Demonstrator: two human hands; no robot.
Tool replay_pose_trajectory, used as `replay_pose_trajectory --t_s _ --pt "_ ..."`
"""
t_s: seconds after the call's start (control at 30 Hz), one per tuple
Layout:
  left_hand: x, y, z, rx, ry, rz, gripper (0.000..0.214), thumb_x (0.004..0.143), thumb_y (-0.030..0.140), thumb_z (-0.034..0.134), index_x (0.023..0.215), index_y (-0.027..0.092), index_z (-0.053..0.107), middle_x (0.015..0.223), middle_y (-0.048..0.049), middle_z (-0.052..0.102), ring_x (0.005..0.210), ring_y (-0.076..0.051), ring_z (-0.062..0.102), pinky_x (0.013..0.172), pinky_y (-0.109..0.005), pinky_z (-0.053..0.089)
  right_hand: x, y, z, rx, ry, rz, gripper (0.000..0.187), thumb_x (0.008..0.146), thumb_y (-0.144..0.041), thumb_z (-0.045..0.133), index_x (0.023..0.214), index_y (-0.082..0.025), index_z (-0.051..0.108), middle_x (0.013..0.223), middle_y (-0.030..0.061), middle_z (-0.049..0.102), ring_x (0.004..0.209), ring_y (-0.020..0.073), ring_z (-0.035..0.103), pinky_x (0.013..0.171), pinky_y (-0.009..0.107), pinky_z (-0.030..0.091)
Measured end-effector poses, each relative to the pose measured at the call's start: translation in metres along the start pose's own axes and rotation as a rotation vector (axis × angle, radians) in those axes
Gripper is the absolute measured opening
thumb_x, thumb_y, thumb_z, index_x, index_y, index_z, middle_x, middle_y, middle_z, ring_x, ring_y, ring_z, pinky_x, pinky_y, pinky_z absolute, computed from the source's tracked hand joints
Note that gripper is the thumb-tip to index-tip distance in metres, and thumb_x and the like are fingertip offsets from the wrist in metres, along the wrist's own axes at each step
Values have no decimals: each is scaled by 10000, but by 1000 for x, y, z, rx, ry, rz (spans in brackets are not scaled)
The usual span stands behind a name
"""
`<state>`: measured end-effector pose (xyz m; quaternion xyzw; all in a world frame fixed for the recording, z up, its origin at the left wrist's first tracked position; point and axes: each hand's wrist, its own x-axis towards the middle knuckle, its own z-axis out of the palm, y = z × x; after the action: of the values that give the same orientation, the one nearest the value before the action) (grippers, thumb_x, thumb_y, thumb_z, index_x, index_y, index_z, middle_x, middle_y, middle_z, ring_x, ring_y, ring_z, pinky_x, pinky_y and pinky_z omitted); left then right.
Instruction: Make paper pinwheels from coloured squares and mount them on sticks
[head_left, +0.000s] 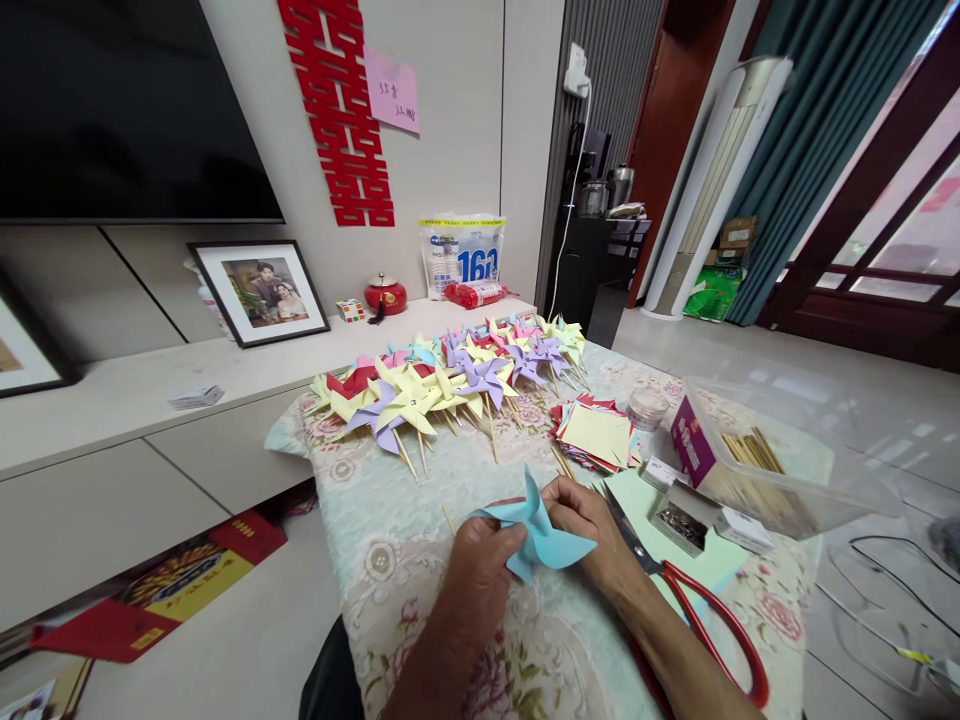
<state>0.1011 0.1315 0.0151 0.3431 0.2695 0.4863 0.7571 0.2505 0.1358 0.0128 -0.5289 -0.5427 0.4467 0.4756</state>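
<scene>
Against the wall at far left, a dark television [112, 110] hangs above a white cabinet [247, 375], on whose top a framed photograph [259, 292], a red lidded pot [385, 296] and a printed plastic bag [444, 272] stand in a row. Next comes the desk, spread with a floral tablecloth [409, 590]; a crowd of finished paper pinwheels [412, 398] in yellow, lilac, red, pink and blue fills its far side, their sticks slanting toward the near edge. Near the front, the left hand [487, 555] pinches a blue paper pinwheel [546, 545], thumb pressed on top and fingers underneath, holding it just above the cloth. At its right side the right hand [589, 525] has its fingers bent and drawn together close against the blades; I cannot tell what they pinch, as the tips are hidden. Beyond that hand lies a stack of colored paper squares [598, 437], pale yellow uppermost. Red-handled scissors [675, 578] lie partly over a pale green sheet [720, 568], beside a small open box [688, 535] of metal pieces. Farther right, a clear plastic bin [817, 512] holds a bundle of wooden sticks [754, 450].
</scene>
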Motion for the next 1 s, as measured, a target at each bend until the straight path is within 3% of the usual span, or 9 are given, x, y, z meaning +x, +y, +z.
replay_pose_trajectory --t_s 0.2,0.4,0.53,0.77,0.9,1.0 --pt "-1 5 4 60 8 -14 239 687 368 718 799 161 757 666 -61 698 707 -244 650 659 -336 507 1 1 2 -16 -15 -19 263 854 -399 584 692 -193 562 615 -34 514 568 123 449 518 230 343" --pt "0 11 11 42 -40 -11 211 676 402 715 655 196 754 629 -83 694 761 -293 669 701 -387 529 1 -2 5 77 26 -7 302 800 -474 680 747 -182 619 614 -33 565 535 116 459 516 235 355" --pt "1 8 6 7 -38 2 179 695 373 716 654 204 757 652 -85 706 779 -296 677 717 -396 536 -1 -4 4 86 25 -82 282 815 -453 684 742 -188 623 622 -25 591 549 120 486 527 238 378" --pt "1 7 0 -30 -22 -1 173 697 365 729 726 199 768 703 -82 723 789 -289 679 743 -395 531 -6 -5 4 -135 90 -318 186 896 -335 616 768 -202 631 731 3 619 655 140 535 607 251 427" --pt "1 6 -1 -4 12 3 205 693 388 723 756 197 761 717 -83 729 792 -289 678 739 -393 529 -5 -3 3 -103 58 -295 172 895 -326 619 775 -203 632 713 -2 603 639 138 520 592 252 415" --pt "2 4 -2 -10 85 42 205 672 377 751 758 191 745 710 -67 728 780 -272 678 731 -369 523 -1 -1 -4 38 126 -254 165 871 -336 646 779 -200 624 684 -17 564 619 132 491 580 250 401"
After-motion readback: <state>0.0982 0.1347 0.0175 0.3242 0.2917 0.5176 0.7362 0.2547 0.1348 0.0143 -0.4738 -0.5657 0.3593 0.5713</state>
